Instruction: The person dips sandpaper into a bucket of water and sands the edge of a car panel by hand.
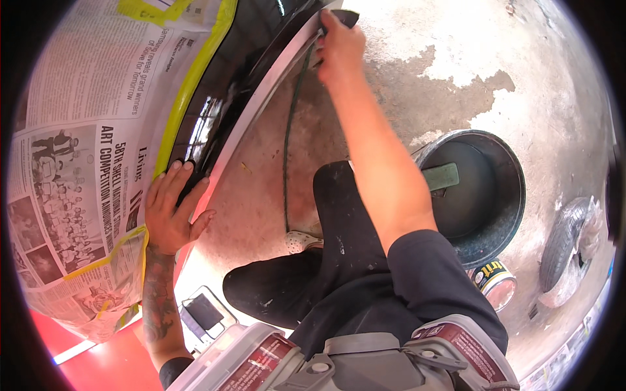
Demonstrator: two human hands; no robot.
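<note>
A glossy black car body panel [207, 124] curves away from me, with a pale, pinkish strip [251, 114] along its lower edge. My left hand [171, 212] lies on the near part of this panel, fingers spread and holding nothing. Far off along the same edge, my right hand [340, 55] is closed at the strip's end, beside a dark, curved piece [345, 17]. Its fingers are partly hidden, and what they grip is too small to name. Newspaper [85, 130] edged with yellow tape [184, 104] covers the surface left of the black panel.
Right of my knee stands a black bucket [512, 169] with a green block [441, 176] inside. A paint can [495, 290] and a small tyre [562, 241] are on the concrete floor beyond. A dark hose [287, 150] runs below the panel. Respirator parts [362, 355] fill the bottom edge.
</note>
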